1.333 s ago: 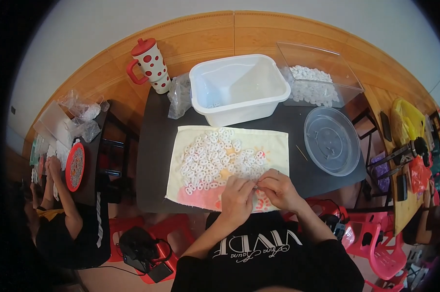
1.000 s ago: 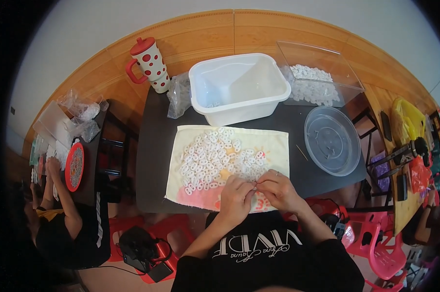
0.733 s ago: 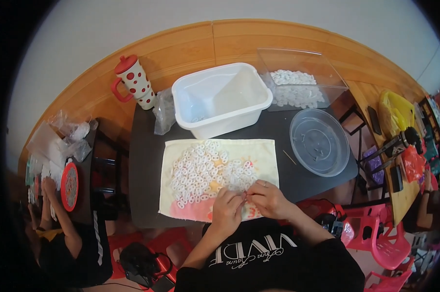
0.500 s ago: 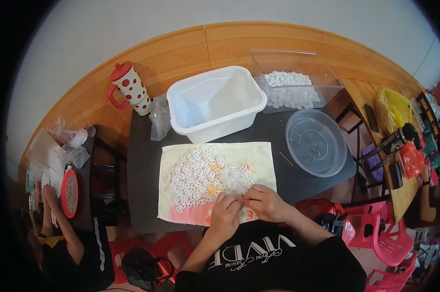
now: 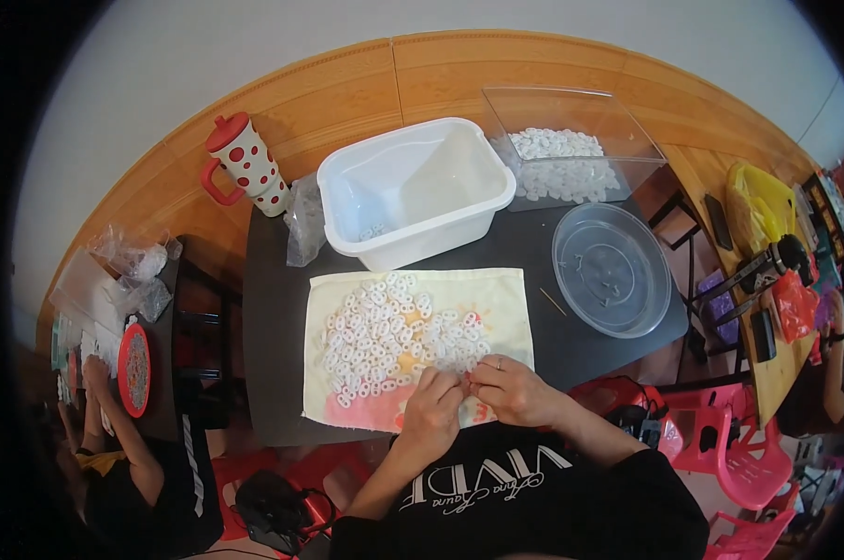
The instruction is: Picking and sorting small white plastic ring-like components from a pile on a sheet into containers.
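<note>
Hands: left hand (image 5: 434, 411) and right hand (image 5: 513, 390) met fingertip to fingertip low in the frame's centre, both pinching one small white piece (image 5: 466, 381) between them.
Pieces: heap of white ring-like pieces (image 5: 385, 331) lay spread on the pale cloth (image 5: 497, 299), centre frame, on the dark bench (image 5: 273, 308).
Handling: judged light, hard, tiny and easy to fumble; best nipped at the edges with fingertips.
Count, pieces: too many to count, dozens on the cloth.
Count, containers: one white tub (image 5: 413, 191), one clear tray (image 5: 571, 140) with more pieces, one clear round lid (image 5: 613, 271).
Count, jug: one, red-spotted jug (image 5: 245, 163), upper left.
</note>
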### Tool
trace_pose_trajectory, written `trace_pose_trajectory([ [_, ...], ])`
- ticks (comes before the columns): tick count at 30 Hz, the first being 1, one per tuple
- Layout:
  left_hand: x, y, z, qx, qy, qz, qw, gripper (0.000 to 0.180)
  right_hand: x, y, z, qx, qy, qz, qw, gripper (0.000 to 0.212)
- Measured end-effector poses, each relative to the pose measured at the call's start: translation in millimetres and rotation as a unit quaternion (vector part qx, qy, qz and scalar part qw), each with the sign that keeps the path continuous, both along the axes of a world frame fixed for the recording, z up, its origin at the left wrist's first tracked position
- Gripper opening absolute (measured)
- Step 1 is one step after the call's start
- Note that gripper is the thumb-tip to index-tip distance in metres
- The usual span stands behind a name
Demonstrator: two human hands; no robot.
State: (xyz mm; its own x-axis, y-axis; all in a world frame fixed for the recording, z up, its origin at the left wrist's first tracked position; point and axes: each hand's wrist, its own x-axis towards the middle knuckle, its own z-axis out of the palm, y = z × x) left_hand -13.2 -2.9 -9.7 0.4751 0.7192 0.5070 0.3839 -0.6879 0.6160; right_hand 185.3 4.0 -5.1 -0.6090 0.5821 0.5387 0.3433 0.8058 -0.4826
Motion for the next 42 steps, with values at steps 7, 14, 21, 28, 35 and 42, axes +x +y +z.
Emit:
trace_pose_trajectory([
  [7, 0.9, -2.9, 5.3, 0.003, 0.006, 0.005, 1.000, 0.019, 0.4, -1.7, 0.2, -0.007, -0.001, 0.005, 1.000, 0.022],
  [14, -0.5, -1.3, -1.4, -0.011, 0.004, 0.016, 1.000, 0.020, -3.7, 1.4, 2.7, -0.008, 0.009, -0.009, 1.000, 0.022],
  [21, -1.6, 2.0, 1.7, -0.060, -0.045, 0.021, 0.997, 0.027, 0.5, 4.2, 2.1, -0.131, 0.103, -0.031, 0.985, 0.013],
  [28, -1.8, -0.2, 8.0, -0.030, -0.078, 0.035, 0.996, 0.039, 1.1, -4.2, 4.5, -0.462, 0.241, -0.048, 0.852, 0.010],
  [35, -2.0, -6.7, 7.4, -0.083, -0.134, 0.023, 0.987, 0.044, -4.1, -9.3, 18.6, -0.558, 0.336, -0.038, 0.758, 0.010],
  [42, -1.5, -9.1, 14.2, -0.142, -0.186, 0.014, 0.972, 0.043, -5.8, -10.3, 16.8, -0.582, 0.391, -0.016, 0.713, 0.009],
])
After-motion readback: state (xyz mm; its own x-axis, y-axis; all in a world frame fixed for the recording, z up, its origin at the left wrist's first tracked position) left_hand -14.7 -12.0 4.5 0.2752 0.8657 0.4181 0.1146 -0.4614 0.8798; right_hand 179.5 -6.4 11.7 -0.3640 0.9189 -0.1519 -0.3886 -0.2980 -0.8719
